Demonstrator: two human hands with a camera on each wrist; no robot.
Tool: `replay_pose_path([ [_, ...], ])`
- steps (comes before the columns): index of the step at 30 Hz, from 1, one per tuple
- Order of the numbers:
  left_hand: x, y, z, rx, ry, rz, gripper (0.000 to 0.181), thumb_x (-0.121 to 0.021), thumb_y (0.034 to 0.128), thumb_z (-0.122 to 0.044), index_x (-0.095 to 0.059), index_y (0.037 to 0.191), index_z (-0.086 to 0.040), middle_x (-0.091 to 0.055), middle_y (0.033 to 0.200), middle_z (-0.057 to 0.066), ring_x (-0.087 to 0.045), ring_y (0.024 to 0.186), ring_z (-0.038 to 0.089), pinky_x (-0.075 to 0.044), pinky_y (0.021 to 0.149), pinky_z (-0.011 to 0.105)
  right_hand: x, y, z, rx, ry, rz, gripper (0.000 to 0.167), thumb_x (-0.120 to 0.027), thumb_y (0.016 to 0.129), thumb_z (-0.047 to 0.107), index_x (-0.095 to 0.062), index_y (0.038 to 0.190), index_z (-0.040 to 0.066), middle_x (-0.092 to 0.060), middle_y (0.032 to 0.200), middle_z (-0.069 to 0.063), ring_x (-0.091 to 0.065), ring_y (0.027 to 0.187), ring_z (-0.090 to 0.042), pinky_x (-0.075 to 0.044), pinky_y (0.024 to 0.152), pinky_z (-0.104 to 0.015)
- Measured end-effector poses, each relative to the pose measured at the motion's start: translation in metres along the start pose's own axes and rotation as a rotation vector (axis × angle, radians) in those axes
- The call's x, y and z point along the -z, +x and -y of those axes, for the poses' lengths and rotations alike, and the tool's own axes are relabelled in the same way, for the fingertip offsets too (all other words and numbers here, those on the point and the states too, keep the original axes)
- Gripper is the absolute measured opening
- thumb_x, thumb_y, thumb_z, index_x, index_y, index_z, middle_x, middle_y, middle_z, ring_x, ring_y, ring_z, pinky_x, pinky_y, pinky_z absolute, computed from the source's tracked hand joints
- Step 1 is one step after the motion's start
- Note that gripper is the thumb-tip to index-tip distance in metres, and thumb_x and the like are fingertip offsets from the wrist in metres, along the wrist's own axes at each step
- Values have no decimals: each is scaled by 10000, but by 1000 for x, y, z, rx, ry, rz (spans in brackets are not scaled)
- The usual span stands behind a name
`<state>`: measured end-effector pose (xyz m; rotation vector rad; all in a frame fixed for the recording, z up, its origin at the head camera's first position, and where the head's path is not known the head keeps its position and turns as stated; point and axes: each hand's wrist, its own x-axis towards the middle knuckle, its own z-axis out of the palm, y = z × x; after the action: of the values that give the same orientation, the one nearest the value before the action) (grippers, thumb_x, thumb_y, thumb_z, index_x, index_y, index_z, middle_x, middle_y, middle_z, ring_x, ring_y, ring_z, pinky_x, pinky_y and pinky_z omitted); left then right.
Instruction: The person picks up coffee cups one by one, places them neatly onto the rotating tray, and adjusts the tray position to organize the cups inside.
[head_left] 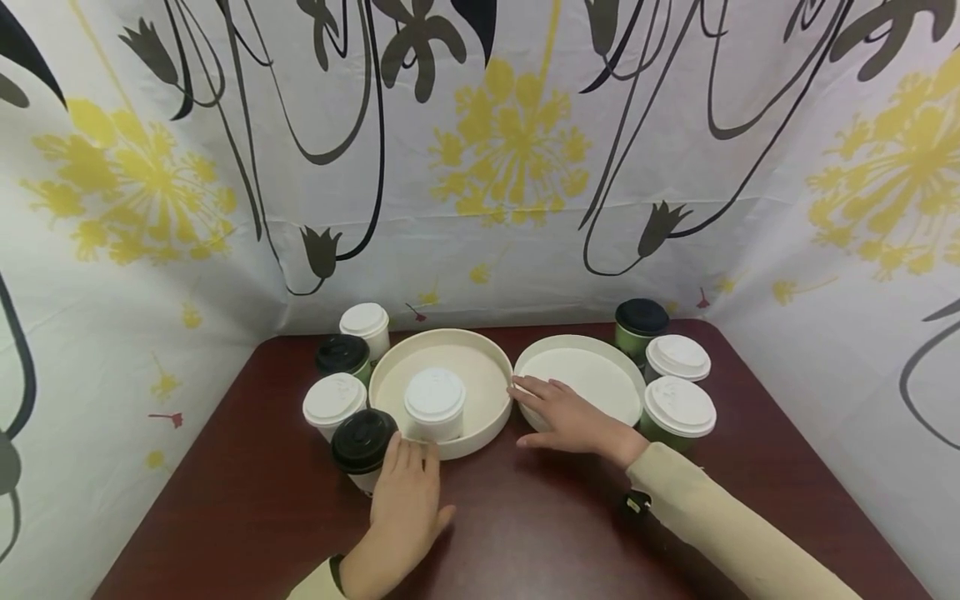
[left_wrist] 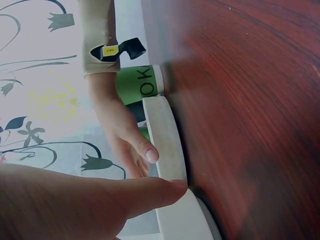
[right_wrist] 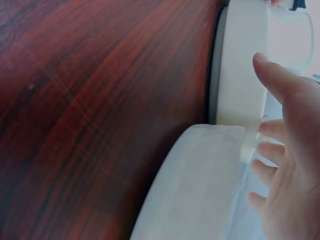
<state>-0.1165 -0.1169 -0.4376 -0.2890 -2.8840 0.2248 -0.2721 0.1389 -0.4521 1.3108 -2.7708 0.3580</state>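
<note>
My left hand (head_left: 405, 504) lies with straight fingers at the front rim of the left cream round tray (head_left: 480, 433), beside a black-lidded cup (head_left: 364, 442). In that tray stands a white cup with a white lid (head_left: 436, 402). My right hand (head_left: 566, 417) stretches over the left edge of the right cream round tray (head_left: 592, 350), fingers spread and nothing held. The right wrist view shows the right hand (right_wrist: 295, 150) with thumb and fingers apart above the tray rims. In the left wrist view, the left thumb (left_wrist: 155, 195) is near the tray wall (left_wrist: 167, 135).
Left of the trays stand a white-lidded cup (head_left: 334, 402), a black-lidded green cup (head_left: 342, 356) and another white-lidded cup (head_left: 365, 325). To the right are a black-lidded green cup (head_left: 641, 321) and two white-lidded cups (head_left: 677, 358). A patterned cloth (head_left: 480, 250) rises behind the dark table (head_left: 525, 533).
</note>
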Motion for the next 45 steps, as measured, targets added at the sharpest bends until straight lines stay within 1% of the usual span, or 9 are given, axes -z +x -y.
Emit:
replay_pose_path([
  [3, 1, 0, -1, -5, -17, -8, 889, -819, 696, -564, -536, 1308, 16, -600, 1241, 208, -527, 1265, 349, -266, 1220, 452, -1, -2, 1, -8, 7, 16, 841, -674, 862, 552, -386, 1520, 115, -363, 1596, -113, -362, 1478, -273, -314, 1170, -579],
  [6, 1, 0, -2, -16, -34, -12, 880, -815, 704, -562, -536, 1309, 14, -600, 1248, 198, -527, 1277, 341, -267, 1222, 459, -1, -3, 1, -6, -4, 10, 846, -680, 859, 549, -381, 1523, 119, -366, 1595, -110, -362, 1479, -266, -319, 1170, -573],
  [12, -1, 0, -3, -24, -22, 3, 889, -804, 709, -578, -535, 1317, 13, -596, 1272, 203, -526, 1289, 341, -266, 1224, 455, -4, -4, 2, 9, -10, -1, 845, -689, 856, 541, -379, 1524, 126, -377, 1587, -117, -381, 1466, -281, -329, 1164, -573],
  [17, -1, 0, -5, -38, -11, 8, 897, -797, 714, -583, -531, 1332, 10, -583, 1298, 205, -508, 1308, 342, -261, 1226, 456, -3, -6, 7, 25, -14, -12, 841, -696, 853, 533, -389, 1514, 112, -392, 1570, -142, -395, 1448, -323, -335, 1153, -579],
  [22, -1, 0, -7, -53, 1, -15, 870, -801, 707, -581, -552, 1313, -8, -592, 1258, 187, -516, 1275, 333, -257, 1221, 460, 0, -8, 13, 32, -18, -1, 832, -683, 860, 547, -396, 1510, 114, -400, 1558, -150, -388, 1445, -338, -334, 1157, -567],
  [30, -1, 0, -8, -52, 23, -45, 851, -808, 695, -579, -568, 1293, -22, -598, 1225, 179, -531, 1238, 323, -271, 1212, 463, 4, -9, 21, 26, -28, 5, 818, -675, 857, 566, -418, 1500, 130, -420, 1538, -140, -410, 1425, -329, -334, 1164, -538],
  [37, 0, 1, -8, -46, 36, -32, 786, -796, 715, -569, -577, 1235, -22, -607, 1171, 173, -540, 1211, 319, -243, 1225, 461, 3, -6, 17, 36, -52, -5, 813, -679, 858, 556, -428, 1489, 109, -434, 1524, -148, -424, 1408, -331, -344, 1148, -550],
  [41, 1, 1, -6, -37, 39, -40, 740, -795, 712, -572, -581, 1162, -24, -614, 1106, 159, -554, 1192, 314, -261, 1225, 459, 4, -3, 14, 23, -48, 5, 820, -675, 858, 562, -423, 1490, 105, -429, 1535, -151, -416, 1421, -330, -335, 1156, -564],
  [45, 2, 2, -4, -25, 41, -36, 724, -784, 725, -576, -586, 1144, -19, -617, 1083, 161, -556, 1191, 319, -248, 1230, 464, 5, 1, 11, 11, -46, 7, 821, -679, 855, 559, -428, 1486, 97, -428, 1539, -157, -416, 1425, -328, -330, 1154, -573],
])
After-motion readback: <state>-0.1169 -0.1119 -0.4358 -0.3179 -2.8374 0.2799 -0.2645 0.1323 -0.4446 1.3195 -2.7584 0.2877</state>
